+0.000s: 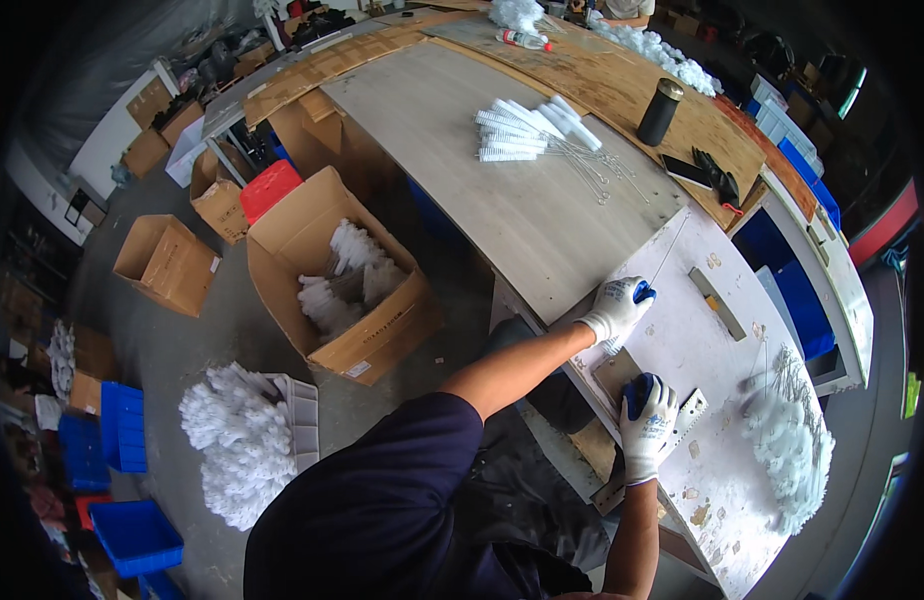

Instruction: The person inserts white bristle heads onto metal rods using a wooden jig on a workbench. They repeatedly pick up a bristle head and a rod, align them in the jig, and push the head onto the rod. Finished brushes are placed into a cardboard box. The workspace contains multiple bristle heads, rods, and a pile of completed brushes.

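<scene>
In a white glove with blue-coated fingers, my left hand (pixel 622 308) is closed on a wire-stemmed brush. Its thin wire stem (pixel 670 250) points up and away from the fist, and a bit of white bristle shows below the glove. My right hand (pixel 649 425), gloved the same way, has curled fingers at the near edge of the white worktable (pixel 712 350). It is beside a small brown block (pixel 615 373) and over a metal strip with holes (pixel 688 415). Whatever those fingers grip is hidden. A heap of white wire brushes (pixel 787 440) lies at the table's right end.
More white brushes (pixel 537 130) lie on the grey tabletop ahead. A black tumbler (pixel 660 112), a phone (pixel 686 171) and black gloves (pixel 717 178) stand farther right. A metal bar (pixel 717 303) lies on the worktable. Left are a cardboard box (pixel 382 325) and a crate heaped with white brushes (pixel 237 440).
</scene>
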`<state>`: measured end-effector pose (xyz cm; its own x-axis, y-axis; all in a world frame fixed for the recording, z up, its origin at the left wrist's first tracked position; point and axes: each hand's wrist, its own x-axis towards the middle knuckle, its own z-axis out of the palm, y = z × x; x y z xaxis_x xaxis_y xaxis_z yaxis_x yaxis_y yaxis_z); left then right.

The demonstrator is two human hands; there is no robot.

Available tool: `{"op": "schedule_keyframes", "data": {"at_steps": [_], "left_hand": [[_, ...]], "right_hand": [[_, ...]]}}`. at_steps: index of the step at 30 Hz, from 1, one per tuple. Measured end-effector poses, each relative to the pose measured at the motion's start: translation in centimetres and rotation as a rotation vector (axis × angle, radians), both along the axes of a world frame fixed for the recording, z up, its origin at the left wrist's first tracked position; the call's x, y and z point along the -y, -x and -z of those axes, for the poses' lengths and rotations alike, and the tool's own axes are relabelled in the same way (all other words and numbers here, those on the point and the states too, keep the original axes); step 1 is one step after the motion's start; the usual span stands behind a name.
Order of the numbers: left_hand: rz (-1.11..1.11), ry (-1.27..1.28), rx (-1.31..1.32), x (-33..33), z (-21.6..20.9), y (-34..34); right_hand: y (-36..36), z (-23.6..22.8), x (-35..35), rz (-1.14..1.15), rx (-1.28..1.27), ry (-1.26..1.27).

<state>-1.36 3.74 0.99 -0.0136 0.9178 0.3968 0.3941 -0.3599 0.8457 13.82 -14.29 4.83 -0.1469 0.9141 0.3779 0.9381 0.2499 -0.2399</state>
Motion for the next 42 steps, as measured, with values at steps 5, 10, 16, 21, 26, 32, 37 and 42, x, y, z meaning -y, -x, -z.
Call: {"op": "schedule_keyframes", "data": {"at_steps": [5,10,16,21,26,32,37,42], "left_hand": [[-0.009,0.019,-0.026,-0.1,-0.2,0.2],[-0.017,0.004,0.017,0.1,0.2,0.2],[-0.002,-0.013,0.016,-0.2,-0.2,0.4],[0.012,-0.010,0.016,0.1,-0.4,0.4],[-0.020,-0.088,0.026,0.1,0.3,0.3],[-0.007,-0.008,-0.029,-0.1,-0.5,0.6],[-0.002,-0.006,-0.016,0.0,-0.2,0.3],[0.009,-0.002,-0.013,0.3,-0.5,0.4]], "right_hand": [[0.1,0.1,-0.1,0.004,0.018,-0.019],[0.0,0.4,0.0,0.005,0.037,0.009],[0.1,0.2,-0.3,0.004,0.025,0.027],[0.1,0.2,-0.1,0.015,0.043,0.023],[0.0,0.3,0.3,0.020,0.084,-0.009],[-0.3,0.6,-0.2,-0.009,0.045,0.008],[-0.3,0.7,0.0,0.021,0.059,0.026],[-0.5,1.1,-0.1,0.020,0.059,0.035]]}}
